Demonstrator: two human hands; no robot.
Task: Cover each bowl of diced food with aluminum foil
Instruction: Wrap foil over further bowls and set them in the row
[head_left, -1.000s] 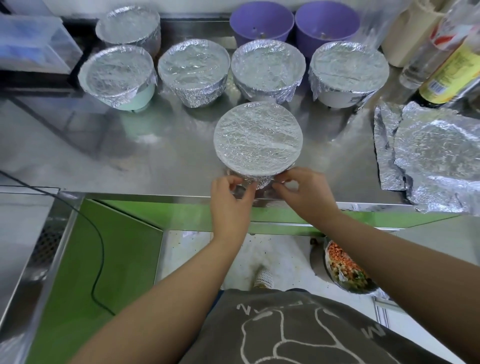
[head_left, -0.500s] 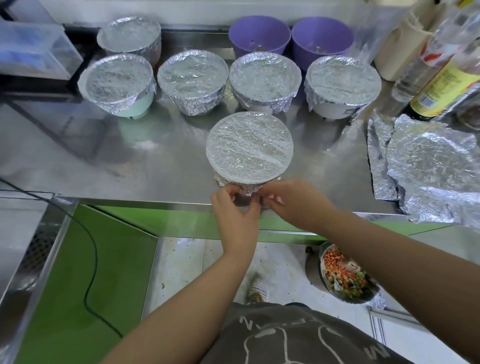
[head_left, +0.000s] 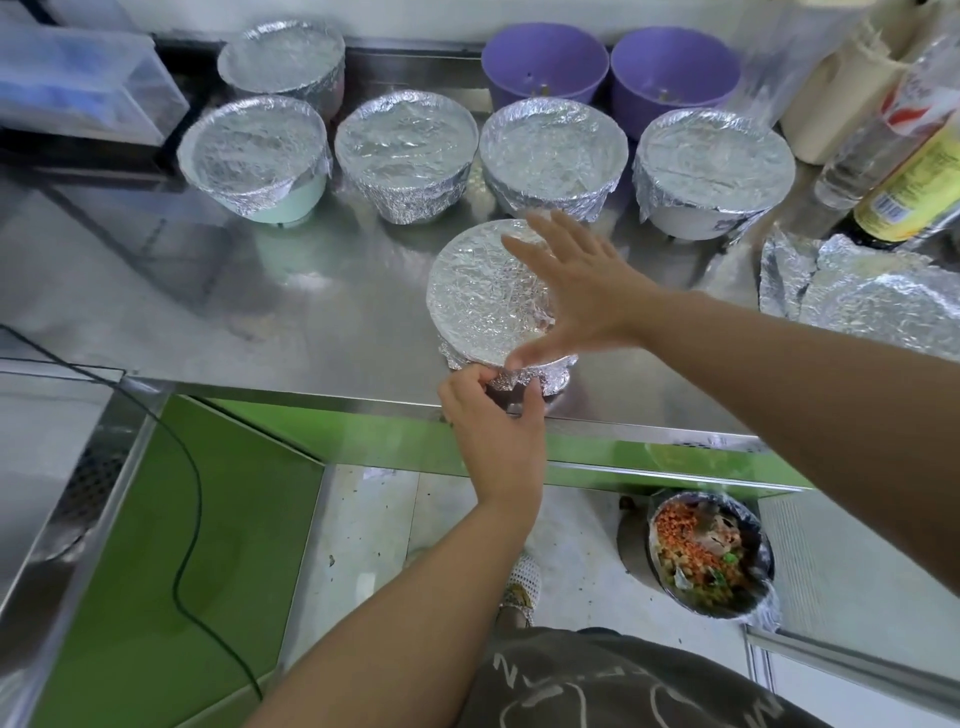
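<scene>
Standing at the near edge of the steel counter (head_left: 171, 291), the person wears a grey printed shirt (head_left: 613, 686), and below on the floor sits a foil-lined bowl of diced food (head_left: 709, 553), orange and green bits showing, uncovered. A black cable (head_left: 187, 519) trails down the green panel at the left.

At the counter's front lip the left hand (head_left: 493, 431) pinches the crumpled foil skirt (head_left: 511, 376) of the nearest bowl (head_left: 483, 296), thumb and fingertips closed on the folded edge. Its top is sealed with a flat wrinkled foil sheet. The right hand (head_left: 576, 291) is spread above that bowl's right side, fingers splayed and gripping nothing, with the thumb near the rim; whether the palm touches the foil cannot be told.

To the right lie loose foil sheets (head_left: 862, 296), wrinkled and overlapping. Behind the near bowl stands a row of four foil-covered bowls (head_left: 405, 150), the leftmost pale green below its wrap. A fifth covered bowl (head_left: 283, 60) sits further back at the left, beside a clear plastic box (head_left: 78, 88). Two purple bowls (head_left: 545, 65) stand uncovered at the back, and bottles (head_left: 904, 171) lean at the far right
</scene>
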